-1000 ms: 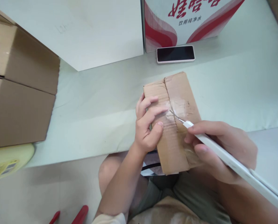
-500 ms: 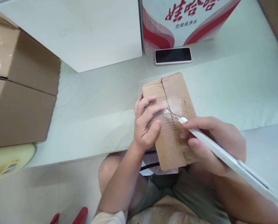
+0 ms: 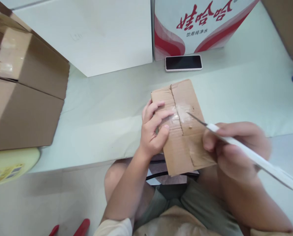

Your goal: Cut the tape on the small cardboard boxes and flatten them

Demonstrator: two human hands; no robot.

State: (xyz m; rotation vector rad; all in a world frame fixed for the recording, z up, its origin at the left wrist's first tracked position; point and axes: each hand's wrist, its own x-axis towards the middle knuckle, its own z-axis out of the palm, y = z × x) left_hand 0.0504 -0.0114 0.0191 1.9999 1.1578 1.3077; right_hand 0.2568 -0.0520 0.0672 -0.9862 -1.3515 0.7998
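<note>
A small brown cardboard box (image 3: 178, 154) is tilted above my lap at the table's front edge, its taped seam facing up. My left hand (image 3: 151, 131) grips its left side, fingers spread over the top and the thumb nearer to me. In my right hand (image 3: 240, 164) is a white-handled knife (image 3: 264, 162) with a thin, pointed blade. The blade tip is over the clear tape right of the seam; whether it touches, I cannot tell. The seam is partly split open, and motion blurs the right hand.
A phone (image 3: 183, 63) lies beyond the box on the pale green tabletop (image 3: 107, 121), before a red-and-white carton (image 3: 169, 42). Beside that carton stands a large white box (image 3: 116, 39). Brown cartons (image 3: 38, 114) and a yellow container (image 3: 18, 164) are at the left.
My right hand has drawn the knife back to the right, and its tip has left the seam near my left fingers. My left hand still holds the box.
</note>
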